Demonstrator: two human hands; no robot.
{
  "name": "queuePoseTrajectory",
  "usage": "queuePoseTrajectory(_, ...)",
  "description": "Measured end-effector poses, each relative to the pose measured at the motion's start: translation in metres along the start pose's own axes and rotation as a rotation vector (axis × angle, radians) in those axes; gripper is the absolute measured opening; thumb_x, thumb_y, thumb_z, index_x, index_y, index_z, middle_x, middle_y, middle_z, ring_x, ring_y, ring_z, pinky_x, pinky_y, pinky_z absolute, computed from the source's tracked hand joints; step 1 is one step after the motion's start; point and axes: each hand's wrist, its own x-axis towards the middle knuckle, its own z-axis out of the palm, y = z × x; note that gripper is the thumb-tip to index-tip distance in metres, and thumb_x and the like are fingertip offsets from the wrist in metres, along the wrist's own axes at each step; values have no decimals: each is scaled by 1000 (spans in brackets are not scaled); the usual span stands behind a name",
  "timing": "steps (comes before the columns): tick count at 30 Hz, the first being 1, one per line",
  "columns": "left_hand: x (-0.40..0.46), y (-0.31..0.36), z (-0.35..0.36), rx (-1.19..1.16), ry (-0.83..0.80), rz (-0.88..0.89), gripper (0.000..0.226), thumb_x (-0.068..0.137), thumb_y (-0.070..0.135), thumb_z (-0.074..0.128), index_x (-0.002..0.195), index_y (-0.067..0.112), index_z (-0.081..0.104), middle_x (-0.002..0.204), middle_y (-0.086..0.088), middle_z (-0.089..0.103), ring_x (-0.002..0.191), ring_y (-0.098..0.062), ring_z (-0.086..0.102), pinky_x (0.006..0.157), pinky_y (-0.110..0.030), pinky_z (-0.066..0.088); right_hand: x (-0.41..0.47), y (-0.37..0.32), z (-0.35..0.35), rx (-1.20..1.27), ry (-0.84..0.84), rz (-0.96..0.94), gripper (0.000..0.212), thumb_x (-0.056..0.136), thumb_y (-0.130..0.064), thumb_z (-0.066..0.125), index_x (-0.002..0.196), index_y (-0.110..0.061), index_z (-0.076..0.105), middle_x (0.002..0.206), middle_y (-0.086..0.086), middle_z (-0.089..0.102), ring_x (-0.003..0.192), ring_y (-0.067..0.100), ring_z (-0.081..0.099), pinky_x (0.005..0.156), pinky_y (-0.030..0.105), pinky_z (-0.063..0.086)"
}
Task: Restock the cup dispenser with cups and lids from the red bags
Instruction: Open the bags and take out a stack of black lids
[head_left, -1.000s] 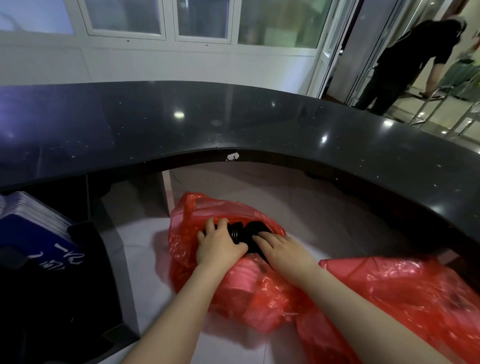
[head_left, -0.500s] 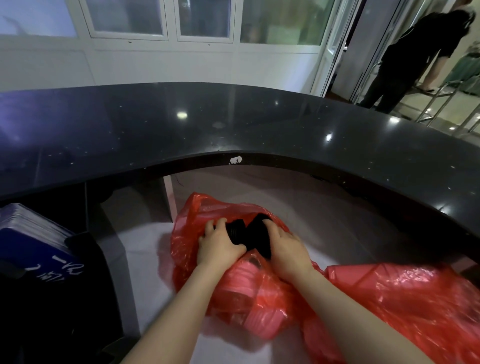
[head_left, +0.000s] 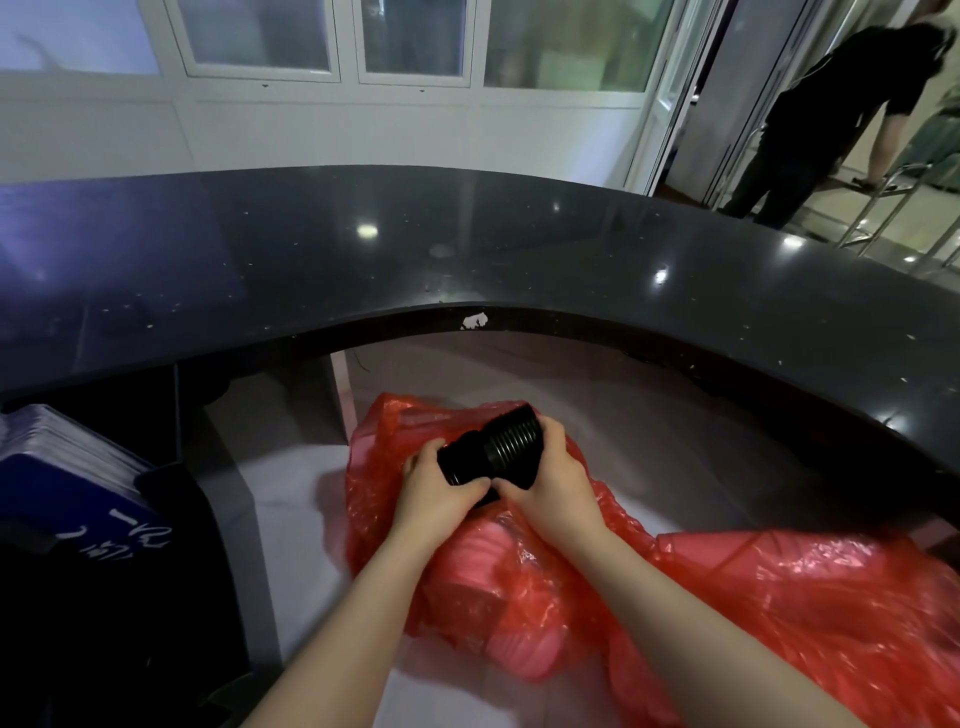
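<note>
Both hands have lifted the stack of black lids (head_left: 498, 452) up out of the near red bag's mouth since a moment ago, when it lay lower, half sunk in the plastic with the hands on either side. Now the left hand (head_left: 441, 493) curls round the narrower left end of the stack and the right hand (head_left: 550, 478) wraps its wider, ribbed right end, thumbs nearly meeting beneath, so the stack hangs just above the open left red bag (head_left: 395, 514) on the low white surface under the curved black bench (head_left: 519, 249). Whether these ribbed black pieces are lids or small cups is hard to tell; they read as a nested stack. Inside the same bag, sleeves of pinkish stacked items (head_left: 498, 566), likely cups seen through the red film, lie below the wrists and remain unpacked. A second red bag (head_left: 810, 613) spreads to the right, crumpled, its contents hidden. By my judgement the task is at an early stage: one stack is in hand, nothing visibly loaded, and no cup dispenser shows in view, so carrying and loading are all left to do. At far left a blue stack of flat sheets (head_left: 67, 478) sits on a dark unit. Another person in black (head_left: 831, 109) stands beyond the bench at far right.
</note>
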Motion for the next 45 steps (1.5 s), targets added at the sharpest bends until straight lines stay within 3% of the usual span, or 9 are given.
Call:
queuePoseTrajectory(6,2,-13,-16,-25,-268,57,106,69,17,83,151,28,18,151,-1,32,136,-18,35,110,-32,32,2,12,1,69,-78,119,82,78,-27,75,142,-19,24,119,-6,51,112,18,53,82,23,41)
queuePoseTrajectory(12,9,-23,-23,-150,-258,25,100,68,-2,80,147,31,29,150,-2,36,135,-20,37,111,-36,34,1,25,-4,113,-112,174,72,82,-24,72,139,-17,29,108,-14,48,103,10,51,84,22,38)
queuePoseTrajectory(17,9,-25,-24,-199,-243,112,86,68,0,81,140,25,40,136,6,48,120,-2,45,100,-17,36,0,23,-7,219,-46,218,64,77,-19,75,130,-22,37,104,-21,50,93,-5,53,75,12,39)
queuePoseTrajectory(21,10,-18,-29,-181,-168,215,59,70,13,83,109,44,53,103,30,60,103,19,52,78,2,37,2,14,-18,322,25,212,53,78,-15,74,118,-28,41,107,-14,56,97,-3,57,73,11,44)
queuePoseTrajectory(26,10,4,-38,-169,-128,382,65,73,25,80,128,39,47,134,11,51,126,0,45,108,-27,34,1,1,-32,404,122,162,46,80,-9,73,114,-25,47,104,-14,58,89,-17,55,72,3,42)
queuePoseTrajectory(31,0,20,-43,-295,-160,388,76,61,56,73,131,43,47,132,14,54,125,-3,48,105,-31,39,-2,-15,-45,509,168,98,44,81,-4,71,109,-31,50,104,-12,62,88,-14,59,73,5,43)
queuePoseTrajectory(36,-11,32,-39,-380,-211,386,96,48,79,72,129,32,51,124,8,62,117,-4,56,98,-25,43,-9,-29,-58,567,159,56,41,84,-9,70,113,-32,52,110,-6,63,100,2,61,81,14,48)
queuePoseTrajectory(41,-20,35,-36,-554,-311,333,90,49,67,82,125,30,54,124,-2,63,117,-22,60,94,-44,51,-21,-40,-66,668,90,53,42,89,-10,64,125,-24,48,119,2,60,111,17,59,97,40,50)
queuePoseTrajectory(45,-31,41,-37,-613,-314,314,93,46,67,83,125,28,54,125,-4,63,117,-25,60,94,-46,51,-31,-45,-75,578,76,-6,52,85,-12,72,126,-28,46,119,-6,60,109,3,58,94,26,49)
